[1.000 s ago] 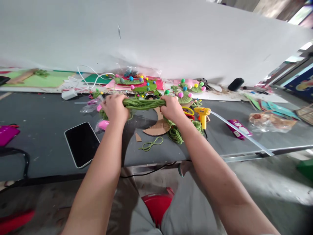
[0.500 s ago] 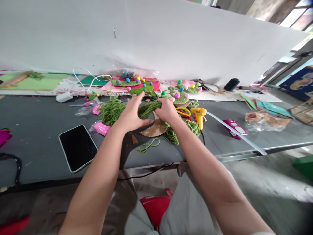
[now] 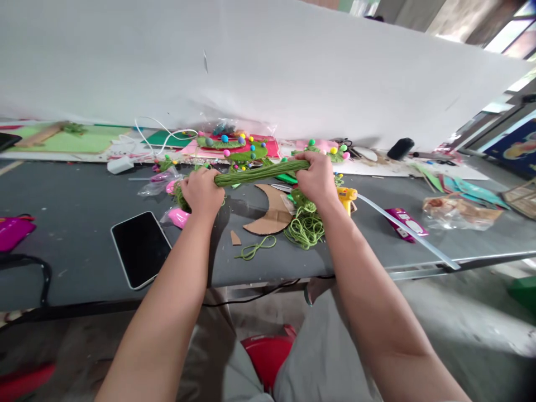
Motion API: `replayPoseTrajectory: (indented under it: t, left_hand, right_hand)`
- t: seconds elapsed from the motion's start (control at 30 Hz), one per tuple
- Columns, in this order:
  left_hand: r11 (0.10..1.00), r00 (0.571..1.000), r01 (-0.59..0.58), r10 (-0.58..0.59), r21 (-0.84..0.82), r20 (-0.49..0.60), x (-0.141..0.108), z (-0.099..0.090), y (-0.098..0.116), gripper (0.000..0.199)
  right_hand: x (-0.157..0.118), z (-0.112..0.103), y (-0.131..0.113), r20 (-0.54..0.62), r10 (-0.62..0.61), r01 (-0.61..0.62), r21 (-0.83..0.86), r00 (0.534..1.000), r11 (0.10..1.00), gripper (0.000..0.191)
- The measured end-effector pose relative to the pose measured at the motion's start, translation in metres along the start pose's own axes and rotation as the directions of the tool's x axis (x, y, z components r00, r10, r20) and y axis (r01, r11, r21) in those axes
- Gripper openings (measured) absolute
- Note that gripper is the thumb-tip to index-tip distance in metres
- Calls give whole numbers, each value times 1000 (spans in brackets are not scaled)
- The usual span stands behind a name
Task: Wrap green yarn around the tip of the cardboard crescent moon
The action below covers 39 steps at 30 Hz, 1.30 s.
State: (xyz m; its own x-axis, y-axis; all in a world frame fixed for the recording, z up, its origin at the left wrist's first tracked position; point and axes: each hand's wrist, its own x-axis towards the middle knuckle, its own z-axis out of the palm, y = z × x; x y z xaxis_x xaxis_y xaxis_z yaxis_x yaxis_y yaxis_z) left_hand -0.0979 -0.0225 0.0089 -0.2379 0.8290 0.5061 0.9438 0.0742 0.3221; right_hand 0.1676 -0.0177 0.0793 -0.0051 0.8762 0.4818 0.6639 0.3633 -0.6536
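A thick bundle of green yarn (image 3: 262,172) is stretched taut between my two hands above the table. My left hand (image 3: 204,190) is closed around its left end, with loose strands hanging past the fist. On the other end, my right hand (image 3: 316,176) grips the bundle. Below it lies a crescent-shaped piece of brown cardboard (image 3: 274,213) on the dark table. A tangled heap of green yarn (image 3: 307,226) rests beside the cardboard, under my right wrist. Closer to me are a small looped strand of yarn (image 3: 258,247) and a cardboard scrap (image 3: 235,238).
A tablet (image 3: 141,249) lies at the left, near a pink packet (image 3: 178,217). Right of my right hand sits a yellow glue gun (image 3: 347,196), with a long translucent glue stick (image 3: 408,231) and a purple packet (image 3: 406,224) beyond. Green pieces with coloured pompoms (image 3: 225,139) stand behind.
My hands have moved apart and pulled the yarn bundle straight. The left hand, open before, now grips its left end. More of the cardboard crescent shows.
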Motion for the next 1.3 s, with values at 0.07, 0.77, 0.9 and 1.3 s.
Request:
replayPoseTrajectory:
  t: [0.07,0.77,0.9,1.3]
  left_hand:
    - [1000,999,19,-20,-11,-30,0,1,0,26]
    - [987,996,82,-87,-136,-36,2,-14,8,21]
    - [986,996,58,-68,-157,-55,1,-15,7,18]
    - [994,998,48,-50,-96,-25,1,-24,8,21]
  right_hand:
    - [2,-3,6,-36,22,-22,9,999,1000,39]
    - [46,2,48,436,416,-71,-618,798,783,19]
    - [55,11,55,464,540,-26,-742,702,670,38]
    - [73,-6,31,387,395,98,-806,833,584,43]
